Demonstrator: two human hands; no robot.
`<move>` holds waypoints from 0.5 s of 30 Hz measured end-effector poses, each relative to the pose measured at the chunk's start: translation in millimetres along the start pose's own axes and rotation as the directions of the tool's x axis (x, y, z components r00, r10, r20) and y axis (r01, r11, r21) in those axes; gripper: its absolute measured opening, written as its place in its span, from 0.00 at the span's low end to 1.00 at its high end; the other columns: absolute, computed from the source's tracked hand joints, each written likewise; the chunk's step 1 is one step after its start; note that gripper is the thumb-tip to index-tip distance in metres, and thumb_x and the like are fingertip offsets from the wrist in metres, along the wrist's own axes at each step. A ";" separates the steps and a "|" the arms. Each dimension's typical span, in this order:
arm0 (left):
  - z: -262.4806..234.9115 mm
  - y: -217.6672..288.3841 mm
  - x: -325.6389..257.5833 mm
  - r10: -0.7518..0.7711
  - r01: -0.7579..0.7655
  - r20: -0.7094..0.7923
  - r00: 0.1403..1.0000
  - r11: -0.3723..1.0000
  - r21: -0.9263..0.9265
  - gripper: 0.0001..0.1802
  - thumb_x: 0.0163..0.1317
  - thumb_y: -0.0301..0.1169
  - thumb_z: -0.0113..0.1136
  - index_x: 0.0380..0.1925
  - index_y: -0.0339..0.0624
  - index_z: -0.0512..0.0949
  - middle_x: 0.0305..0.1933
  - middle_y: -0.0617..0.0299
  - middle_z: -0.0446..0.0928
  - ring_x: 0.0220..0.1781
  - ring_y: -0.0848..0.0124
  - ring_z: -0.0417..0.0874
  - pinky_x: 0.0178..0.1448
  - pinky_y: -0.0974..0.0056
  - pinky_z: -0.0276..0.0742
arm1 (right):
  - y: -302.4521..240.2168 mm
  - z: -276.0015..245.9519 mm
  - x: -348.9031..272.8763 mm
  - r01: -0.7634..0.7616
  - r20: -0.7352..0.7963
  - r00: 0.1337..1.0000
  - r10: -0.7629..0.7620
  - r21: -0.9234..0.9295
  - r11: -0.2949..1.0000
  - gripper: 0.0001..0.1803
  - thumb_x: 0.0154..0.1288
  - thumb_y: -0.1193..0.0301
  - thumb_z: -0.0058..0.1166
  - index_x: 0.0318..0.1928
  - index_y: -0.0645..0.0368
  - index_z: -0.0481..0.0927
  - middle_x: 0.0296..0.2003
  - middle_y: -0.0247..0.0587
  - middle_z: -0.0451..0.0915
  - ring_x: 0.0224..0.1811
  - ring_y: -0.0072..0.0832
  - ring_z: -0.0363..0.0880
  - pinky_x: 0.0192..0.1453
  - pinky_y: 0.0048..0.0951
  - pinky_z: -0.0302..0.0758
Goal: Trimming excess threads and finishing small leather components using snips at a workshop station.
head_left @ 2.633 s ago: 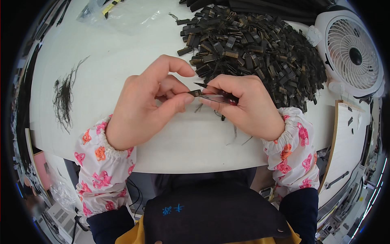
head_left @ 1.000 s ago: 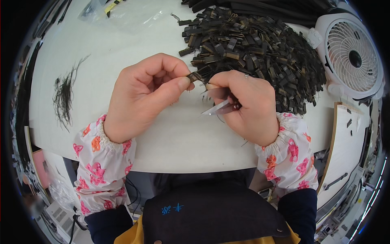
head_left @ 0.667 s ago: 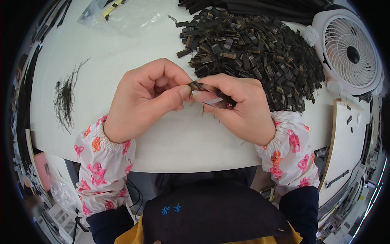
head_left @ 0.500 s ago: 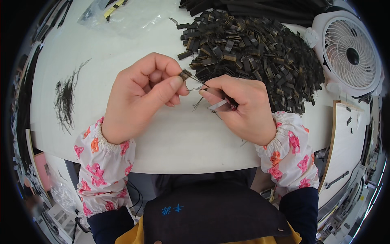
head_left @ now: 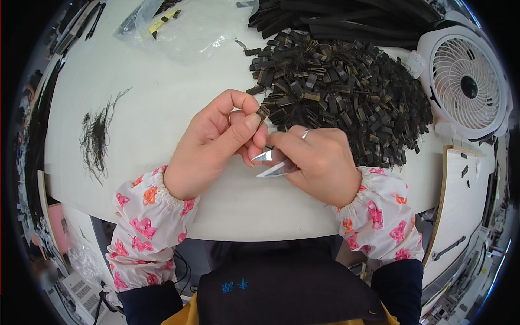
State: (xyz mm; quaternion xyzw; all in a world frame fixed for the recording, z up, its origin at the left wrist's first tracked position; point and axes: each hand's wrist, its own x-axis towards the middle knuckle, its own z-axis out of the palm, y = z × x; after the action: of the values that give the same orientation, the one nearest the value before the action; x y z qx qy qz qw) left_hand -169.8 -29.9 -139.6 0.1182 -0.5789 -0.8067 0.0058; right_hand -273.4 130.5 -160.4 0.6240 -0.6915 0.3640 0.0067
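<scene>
Between thumb and forefinger, my left hand (head_left: pixel 216 141) pinches a small dark fabric loop tab (head_left: pixel 262 112), its edge brownish. My right hand (head_left: pixel 319 160), a ring on one finger, is closed round thread snips (head_left: pixel 276 166). Their two pointed silver blades stick out toward my left hand, spread apart. The snips' grip is hidden inside the palm. Just beyond both hands lies a big heap of similar black tabs (head_left: pixel 336 92), with loose threads hanging from its edges.
A tangle of cut black threads (head_left: pixel 96 138) lies on the white table (head_left: pixel 146 119) at the left. Clear plastic bags (head_left: pixel 184 32) rest at the far side, beside long black strips (head_left: pixel 346 19). A white fan (head_left: pixel 467 81) stands at the right, above a pale board (head_left: pixel 455 200).
Both hands have come a little nearer, the left also shifting right. The right hand has turned, so the snips' blades now point left and show plainly. Threads stretched between the hands no longer show.
</scene>
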 end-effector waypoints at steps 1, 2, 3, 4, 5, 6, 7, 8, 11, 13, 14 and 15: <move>-0.7 1.1 -0.9 -0.022 0.022 -0.002 1.000 1.000 -0.006 0.06 0.68 0.32 0.47 0.40 0.42 0.66 0.30 0.64 0.74 0.27 0.80 0.75 0.32 0.76 0.71 | -2.3 -6.1 2.8 -0.075 -0.055 0.996 0.077 0.031 0.997 0.16 0.46 0.70 0.64 0.36 0.60 0.75 0.21 0.38 0.76 0.20 0.30 0.78 0.22 0.27 0.73; -1.5 1.8 -1.5 -0.044 0.044 -0.003 0.999 0.999 -0.013 0.07 0.68 0.32 0.47 0.39 0.40 0.67 0.30 0.65 0.74 0.28 0.79 0.76 0.34 0.74 0.73 | -3.8 -12.0 5.1 -0.148 -0.107 0.982 0.155 0.067 0.987 0.22 0.46 0.68 0.68 0.42 0.63 0.76 0.25 0.40 0.77 0.22 0.27 0.79 0.23 0.23 0.74; -1.2 1.7 -1.1 -0.042 0.042 -0.005 0.999 0.999 -0.013 0.07 0.68 0.32 0.47 0.39 0.40 0.67 0.30 0.65 0.74 0.28 0.79 0.76 0.34 0.74 0.73 | -3.3 -16.6 6.0 -0.186 -0.153 0.966 0.208 0.145 0.972 0.31 0.47 0.58 0.68 0.48 0.63 0.74 0.28 0.41 0.78 0.25 0.25 0.81 0.26 0.22 0.76; 2.2 0.7 -0.6 -0.045 0.045 -0.036 0.998 0.999 0.014 0.06 0.68 0.31 0.47 0.40 0.42 0.66 0.29 0.65 0.74 0.27 0.79 0.75 0.32 0.74 0.71 | -3.1 -22.0 4.5 -0.205 -0.174 0.957 0.231 0.156 0.966 0.29 0.47 0.63 0.68 0.48 0.63 0.74 0.27 0.41 0.78 0.24 0.25 0.80 0.26 0.22 0.76; 4.5 -0.7 -0.1 -0.047 0.050 -0.066 0.997 0.998 0.041 0.06 0.68 0.31 0.47 0.41 0.44 0.66 0.28 0.66 0.73 0.25 0.79 0.75 0.30 0.75 0.70 | -0.5 -20.2 4.3 -0.179 -0.206 0.962 0.180 0.023 0.984 0.27 0.47 0.66 0.68 0.48 0.62 0.74 0.27 0.39 0.78 0.23 0.25 0.79 0.25 0.22 0.75; 5.5 -2.2 0.0 -0.049 0.051 -0.065 0.997 0.998 0.037 0.06 0.68 0.31 0.47 0.41 0.44 0.66 0.28 0.66 0.73 0.25 0.79 0.75 0.30 0.75 0.70 | 2.5 -18.0 4.8 -0.153 -0.231 0.965 0.124 -0.111 0.982 0.26 0.47 0.69 0.67 0.48 0.62 0.75 0.26 0.38 0.78 0.23 0.25 0.79 0.25 0.22 0.74; 5.6 -3.3 0.0 -0.028 0.031 -0.085 0.996 0.999 0.044 0.05 0.68 0.31 0.47 0.41 0.44 0.66 0.28 0.66 0.73 0.25 0.79 0.75 0.30 0.74 0.70 | 3.5 -16.3 6.1 -0.155 -0.226 0.966 0.128 -0.106 0.982 0.26 0.47 0.69 0.67 0.48 0.62 0.75 0.26 0.38 0.78 0.23 0.25 0.79 0.25 0.22 0.74; 5.5 -4.4 -0.1 -0.007 0.012 -0.104 0.995 0.999 0.052 0.05 0.67 0.30 0.47 0.40 0.43 0.65 0.28 0.66 0.74 0.25 0.79 0.75 0.30 0.74 0.70 | 4.0 -14.4 7.3 -0.115 -0.234 0.970 0.071 -0.180 0.977 0.25 0.46 0.72 0.66 0.47 0.61 0.76 0.26 0.37 0.77 0.22 0.25 0.78 0.24 0.22 0.73; 4.8 -6.1 1.0 0.019 -0.011 -0.115 0.993 0.998 0.065 0.06 0.68 0.31 0.47 0.41 0.43 0.65 0.28 0.65 0.74 0.25 0.79 0.75 0.30 0.75 0.70 | 3.6 -11.1 8.4 -0.075 -0.244 0.970 0.005 -0.276 0.958 0.23 0.44 0.76 0.65 0.45 0.61 0.77 0.25 0.36 0.76 0.20 0.26 0.75 0.22 0.24 0.71; 6.1 -7.0 0.5 0.018 -0.011 -0.116 0.993 0.998 0.063 0.06 0.68 0.31 0.47 0.40 0.43 0.65 0.28 0.65 0.74 0.26 0.79 0.75 0.30 0.75 0.70 | 2.8 -9.2 7.7 -0.071 -0.252 0.968 -0.006 -0.297 0.952 0.22 0.44 0.77 0.64 0.45 0.61 0.78 0.24 0.36 0.76 0.19 0.27 0.74 0.22 0.24 0.69; 6.8 -7.4 0.2 0.019 -0.012 -0.119 0.993 0.998 0.064 0.06 0.68 0.31 0.47 0.40 0.43 0.66 0.29 0.65 0.74 0.26 0.79 0.75 0.31 0.75 0.71 | 2.9 -7.7 7.0 -0.065 -0.256 0.967 -0.018 -0.311 0.948 0.23 0.43 0.77 0.64 0.45 0.61 0.78 0.24 0.36 0.76 0.18 0.27 0.74 0.21 0.25 0.69; 7.9 -8.4 -0.1 0.018 -0.011 -0.119 0.993 0.998 0.064 0.06 0.68 0.31 0.47 0.40 0.43 0.66 0.29 0.65 0.74 0.26 0.79 0.75 0.31 0.75 0.71 | 2.7 -6.5 6.6 -0.059 -0.259 0.965 -0.029 -0.326 0.944 0.23 0.43 0.77 0.64 0.45 0.60 0.78 0.24 0.36 0.75 0.18 0.27 0.73 0.21 0.25 0.69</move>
State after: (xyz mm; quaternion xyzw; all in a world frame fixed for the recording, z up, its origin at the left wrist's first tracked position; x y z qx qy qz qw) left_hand -170.2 -19.7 -145.1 0.1622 -0.6036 -0.7794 0.0426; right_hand -280.1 128.1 -153.9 0.5553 -0.7406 0.3217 0.1992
